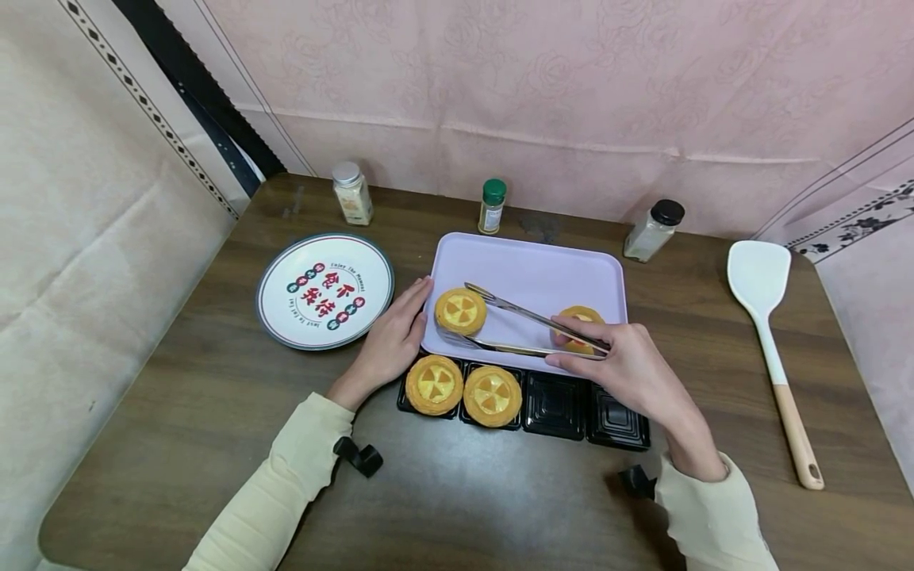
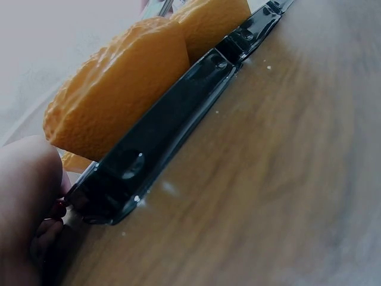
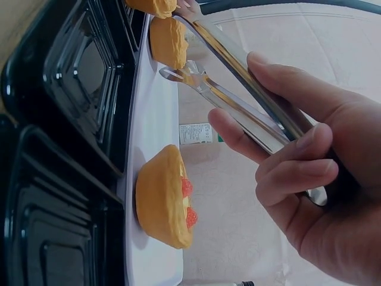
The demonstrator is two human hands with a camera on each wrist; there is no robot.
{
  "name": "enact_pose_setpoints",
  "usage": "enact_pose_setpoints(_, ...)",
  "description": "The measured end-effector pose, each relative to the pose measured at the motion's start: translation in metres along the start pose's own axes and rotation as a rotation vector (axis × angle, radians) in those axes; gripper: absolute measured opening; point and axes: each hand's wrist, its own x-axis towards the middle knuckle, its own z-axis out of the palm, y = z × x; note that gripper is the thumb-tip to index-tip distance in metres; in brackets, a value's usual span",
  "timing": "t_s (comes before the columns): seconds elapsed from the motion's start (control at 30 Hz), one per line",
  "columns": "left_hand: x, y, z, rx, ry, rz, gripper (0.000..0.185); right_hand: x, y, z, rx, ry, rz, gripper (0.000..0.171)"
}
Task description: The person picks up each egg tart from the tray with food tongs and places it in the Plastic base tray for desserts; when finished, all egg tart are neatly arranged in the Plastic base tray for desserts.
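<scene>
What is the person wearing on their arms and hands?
Both arms are covered by long, pale cream sleeves that end at the wrists. The left hand and right hand are bare, with no gloves or rings visible. A small black strap or mount sits under each wrist, by the cuffs. The left-wrist view shows dark red polish on a fingernail.

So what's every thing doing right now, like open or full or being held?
Metal tongs: held, arms around a tart, apart.
Round yellow tart: on the lilac tray, between the tongs.
Black plastic four-cup tray: two cups filled, two empty.
Right hand: gripping the tongs.
Left hand: open, touching the lilac tray's edge.
Three spice jars: capped, upright.
</scene>
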Motion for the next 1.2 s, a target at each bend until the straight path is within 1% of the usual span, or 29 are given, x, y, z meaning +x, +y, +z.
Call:
enact_pose_setpoints(0.37, 0.000, -0.001, 0.000, 0.004, -0.001, 0.002, 0.050, -0.002, 0.001, -0.001, -0.006, -0.001, 0.007, 0.051)
enact_pose_setpoints(0.97, 0.000, 0.000, 0.000, 0.002, -0.004, 0.002, 0.050, -0.002, 0.002, -0.003, 0.011, 0.012, -0.034, 0.047)
enact_pose_setpoints(1.1, -0.001, 0.000, -0.001, 0.003, -0.009, -0.001, 0.050, -0.004, 0.003, -0.009, 0.014, 0.006, -0.065, 0.042)
enact_pose_setpoints(1.2, -0.001, 0.001, -0.001, 0.006, -0.015, -0.004, 0.051, -0.009, 0.006, -0.020, 0.005, 0.017, -0.077, 0.041)
